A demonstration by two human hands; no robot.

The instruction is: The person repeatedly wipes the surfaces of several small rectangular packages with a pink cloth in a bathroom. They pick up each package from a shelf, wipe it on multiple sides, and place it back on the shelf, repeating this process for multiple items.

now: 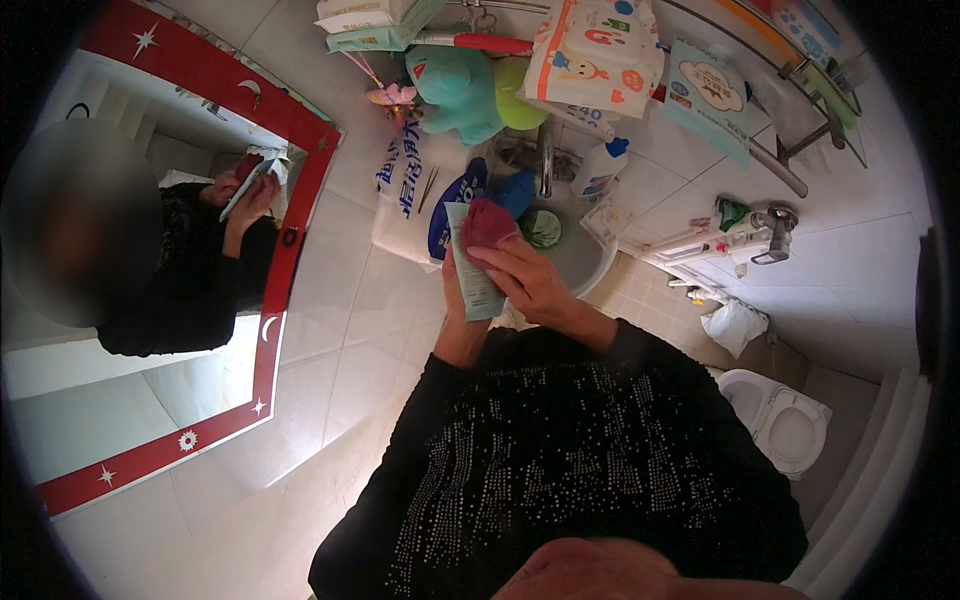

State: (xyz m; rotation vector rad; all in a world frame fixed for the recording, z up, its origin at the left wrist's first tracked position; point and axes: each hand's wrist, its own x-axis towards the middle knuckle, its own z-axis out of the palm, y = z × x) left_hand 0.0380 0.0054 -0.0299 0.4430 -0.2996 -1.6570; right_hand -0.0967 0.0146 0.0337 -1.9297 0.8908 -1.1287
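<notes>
Soft red cloth [487,222] against flat pale-green packet [473,280], both hands gripping.

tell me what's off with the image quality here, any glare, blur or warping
Head view: strong fisheye, so the red mirror frame bows and the corners go black; the face in the mirror is blurred out; soft glare on the wall tiles by the frame; the hands, left hand and right hand, and the packet are fairly sharp, evenly lit.

A single head-worn fisheye view looks steeply down, close over the washbasin [585,262].
</notes>
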